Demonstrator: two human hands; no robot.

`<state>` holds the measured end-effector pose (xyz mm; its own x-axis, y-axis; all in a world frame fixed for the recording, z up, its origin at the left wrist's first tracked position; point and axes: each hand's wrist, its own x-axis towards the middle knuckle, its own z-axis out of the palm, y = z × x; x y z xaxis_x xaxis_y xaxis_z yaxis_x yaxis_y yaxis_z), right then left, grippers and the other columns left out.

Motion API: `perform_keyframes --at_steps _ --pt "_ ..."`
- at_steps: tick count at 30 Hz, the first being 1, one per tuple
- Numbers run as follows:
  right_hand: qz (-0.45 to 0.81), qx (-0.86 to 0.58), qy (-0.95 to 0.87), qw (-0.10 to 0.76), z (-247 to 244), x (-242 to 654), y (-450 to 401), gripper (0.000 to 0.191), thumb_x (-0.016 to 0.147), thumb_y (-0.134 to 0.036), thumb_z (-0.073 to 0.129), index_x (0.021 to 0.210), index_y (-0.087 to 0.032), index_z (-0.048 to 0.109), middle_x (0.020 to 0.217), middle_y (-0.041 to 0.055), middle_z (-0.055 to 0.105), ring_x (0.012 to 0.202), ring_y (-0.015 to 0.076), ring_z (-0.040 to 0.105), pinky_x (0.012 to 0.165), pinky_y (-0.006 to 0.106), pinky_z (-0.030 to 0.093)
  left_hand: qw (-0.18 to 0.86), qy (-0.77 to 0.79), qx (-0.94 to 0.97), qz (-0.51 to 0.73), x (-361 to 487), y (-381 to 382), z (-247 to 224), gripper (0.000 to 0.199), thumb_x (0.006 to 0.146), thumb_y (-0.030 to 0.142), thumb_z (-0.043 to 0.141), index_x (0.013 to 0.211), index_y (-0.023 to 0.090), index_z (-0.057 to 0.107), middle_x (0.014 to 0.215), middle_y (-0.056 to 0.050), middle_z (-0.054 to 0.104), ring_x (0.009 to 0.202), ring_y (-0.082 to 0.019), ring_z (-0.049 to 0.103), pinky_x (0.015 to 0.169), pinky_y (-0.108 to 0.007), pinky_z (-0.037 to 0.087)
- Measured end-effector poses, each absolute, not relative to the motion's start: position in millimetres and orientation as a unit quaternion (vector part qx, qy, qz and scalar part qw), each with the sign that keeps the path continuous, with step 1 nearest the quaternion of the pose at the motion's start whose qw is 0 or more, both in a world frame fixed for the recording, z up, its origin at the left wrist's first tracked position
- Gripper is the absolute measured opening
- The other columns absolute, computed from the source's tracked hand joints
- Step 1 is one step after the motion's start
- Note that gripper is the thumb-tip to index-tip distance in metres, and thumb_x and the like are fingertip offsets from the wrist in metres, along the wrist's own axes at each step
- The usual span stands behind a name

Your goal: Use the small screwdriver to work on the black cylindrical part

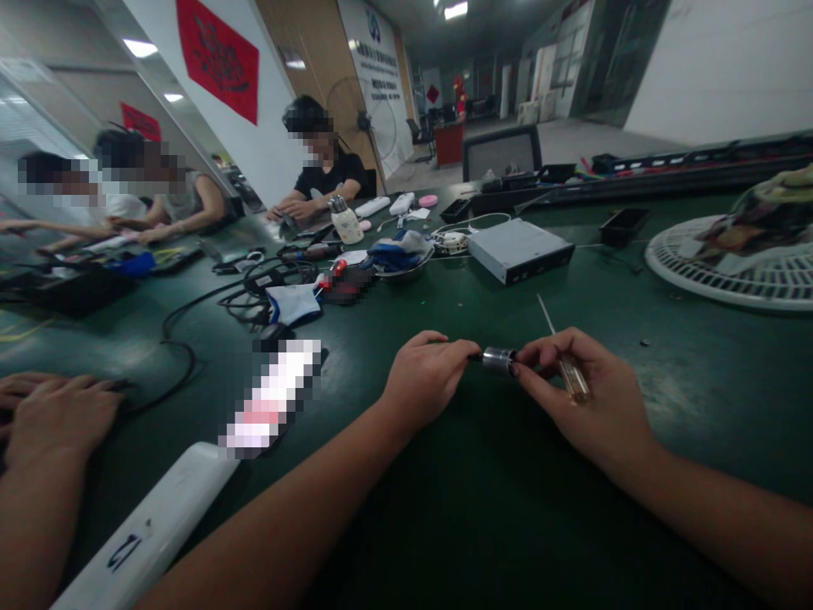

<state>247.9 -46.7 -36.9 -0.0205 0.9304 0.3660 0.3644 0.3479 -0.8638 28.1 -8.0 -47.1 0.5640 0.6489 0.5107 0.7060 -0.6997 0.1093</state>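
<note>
Left hand and right hand come together over the near middle of a dark green bench, with a small silver metal cylinder between them, held up just beyond the forearms. The left fingertips are pinched on a small dark piece at the cylinder's left end. The right hand's fingers are clamped on a screwdriver, its see-through amber handle toward the near side and its thin shaft pointing far and left, while the thumb and forefinger touch the cylinder's right rim. By its look, the cylinder should be stiff, light enough for fingertips yet dense for its size, and rather slippery, since the side is smooth, round and shiny. It would probably roll if laid down. Thumb and fingertip around the bare metal side would be the surest hold; the dark piece seems the more delicate end, best not bent, though its detail is too small to tell. Farther off sit a flat grey box and, to the far right, a white round grille.
</note>
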Motion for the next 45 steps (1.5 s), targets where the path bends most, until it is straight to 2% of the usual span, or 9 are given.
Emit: perform_keyframes --at_steps 7,15,19,24,30,33,35,39,45 --pt "0.255 -0.508 -0.677 0.467 -37.9 249.2 -48.7 0.022 0.078 -0.027 0.076 0.082 -0.023 0.055 0.087 0.0008 0.071 0.073 0.0179 0.068 0.063 0.029 0.052 0.047 -0.367 -0.900 -0.231 26.8 -8.7 -45.6 0.021 0.096 0.018 0.049 0.111 0.021 0.064 0.099 0.001 0.075 0.085 -0.013 0.068 0.094 -0.033 0.049" --pt "0.240 -0.521 -0.688 0.445 -38.2 248.3 -44.1 0.023 0.077 -0.025 0.074 0.080 -0.024 0.051 0.087 0.0009 0.070 0.070 0.0175 0.068 0.061 0.030 0.053 0.041 -0.382 -0.899 -0.208 28.3 -8.6 -44.8 0.021 0.095 0.016 0.049 0.111 0.020 0.062 0.096 0.000 0.074 0.084 -0.015 0.069 0.091 -0.034 0.050" --pt "0.245 -0.504 -0.691 0.457 -39.3 247.4 -40.8 0.025 0.076 -0.026 0.074 0.079 -0.023 0.049 0.087 0.0020 0.070 0.076 0.0192 0.069 0.066 0.032 0.054 0.044 -0.409 -0.890 -0.195 31.2 -10.2 -39.3 0.022 0.095 0.017 0.048 0.112 0.022 0.061 0.097 -0.001 0.073 0.091 -0.018 0.067 0.090 -0.034 0.051" --pt "0.220 -0.469 -0.716 0.468 -36.2 247.1 -44.3 0.020 0.082 -0.025 0.066 0.079 -0.023 0.047 0.089 0.0053 0.072 0.082 0.0205 0.071 0.072 0.034 0.054 0.011 -0.455 -0.876 -0.158 34.4 -16.0 -31.1 0.027 0.094 0.014 0.045 0.113 0.024 0.061 0.100 -0.001 0.071 0.098 -0.018 0.065 0.093 -0.033 0.048" --pt "0.177 -0.444 -0.753 0.452 -29.3 245.8 -53.7 0.011 0.087 -0.023 0.061 0.081 -0.021 0.051 0.092 0.0052 0.073 0.086 0.0192 0.070 0.077 0.033 0.054 0.015 -0.485 -0.863 -0.144 36.8 -27.9 -20.9 0.023 0.094 0.017 0.046 0.110 0.024 0.061 0.098 -0.004 0.071 0.095 -0.020 0.065 0.085 -0.031 0.047" --pt "0.149 -0.449 -0.772 0.425 -31.1 244.2 -55.0 0.014 0.089 -0.025 0.063 0.078 -0.019 0.058 0.085 0.0036 0.071 0.078 0.0177 0.067 0.075 0.034 0.053 0.022 -0.486 -0.862 -0.141 39.7 -36.7 -12.8 0.025 0.093 0.013 0.044 0.108 0.024 0.061 0.099 -0.003 0.071 0.096 -0.019 0.065 0.089 -0.030 0.044" --pt "0.130 -0.456 -0.784 0.401 -33.7 242.5 -55.3 0.014 0.092 -0.028 0.063 0.085 -0.015 0.063 0.084 0.0023 0.068 0.077 0.0167 0.066 0.075 0.035 0.054 0.025 -0.487 -0.862 -0.138 42.2 -42.9 -7.1 0.027 0.093 0.010 0.043 0.107 0.024 0.061 0.101 -0.002 0.071 0.099 -0.018 0.064 0.090 -0.029 0.043" --pt "0.104 -0.461 -0.805 0.359 -36.5 238.0 -59.6 0.023 0.096 -0.032 0.059 0.111 -0.016 0.064 0.109 0.0071 0.067 0.090 0.0186 0.067 0.080 0.038 0.056 0.031 -0.512 -0.849 -0.130 49.5 -55.8 0.8 0.022 0.091 0.009 0.042 0.098 0.020 0.060 0.097 -0.005 0.069 0.095 -0.020 0.062 0.090 -0.031 0.041" --pt "0.089 -0.476 -0.808 0.335 -31.9 233.1 -74.2 0.029 0.096 -0.031 0.060 0.120 -0.017 0.061 0.120 0.0092 0.064 0.100 0.0218 0.065 0.085 0.042 0.055 0.020 -0.589 -0.797 -0.131 68.6 -82.8 -2.2 0.026 0.093 0.008 0.033 0.104 0.013 0.056 0.110 -0.014 0.062 0.104 -0.024 0.057 0.090 -0.036 0.040"
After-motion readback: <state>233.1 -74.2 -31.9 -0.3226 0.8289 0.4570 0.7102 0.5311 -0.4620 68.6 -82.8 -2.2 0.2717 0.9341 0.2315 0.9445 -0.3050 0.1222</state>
